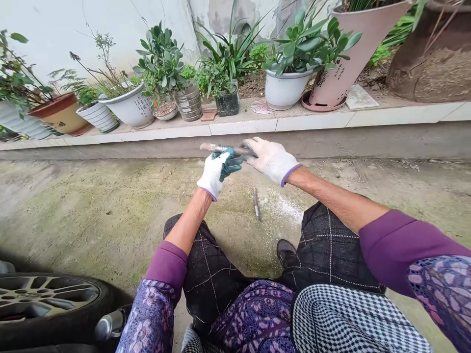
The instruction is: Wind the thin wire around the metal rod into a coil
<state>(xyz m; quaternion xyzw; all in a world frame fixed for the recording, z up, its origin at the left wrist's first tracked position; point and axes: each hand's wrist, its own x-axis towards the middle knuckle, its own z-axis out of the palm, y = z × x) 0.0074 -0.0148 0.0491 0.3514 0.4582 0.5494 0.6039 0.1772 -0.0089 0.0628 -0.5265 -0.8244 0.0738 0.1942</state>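
Note:
Both my hands wear white work gloves and meet out in front of my knees. My left hand (217,170), its glove green on the palm side, is closed around the middle of a thin grey rod-like piece (217,147) held level. My right hand (270,159) grips the same piece at its right end. A second short grey stick (256,203) lies on the concrete ground below my hands, beside a patch of pale dust (287,206).
A raised tiled ledge (312,122) across the back carries several potted plants, among them a white pot (285,89) and a tall pink pot (353,54). A car wheel (47,299) sits at the lower left. My shoe (285,250) rests between my knees.

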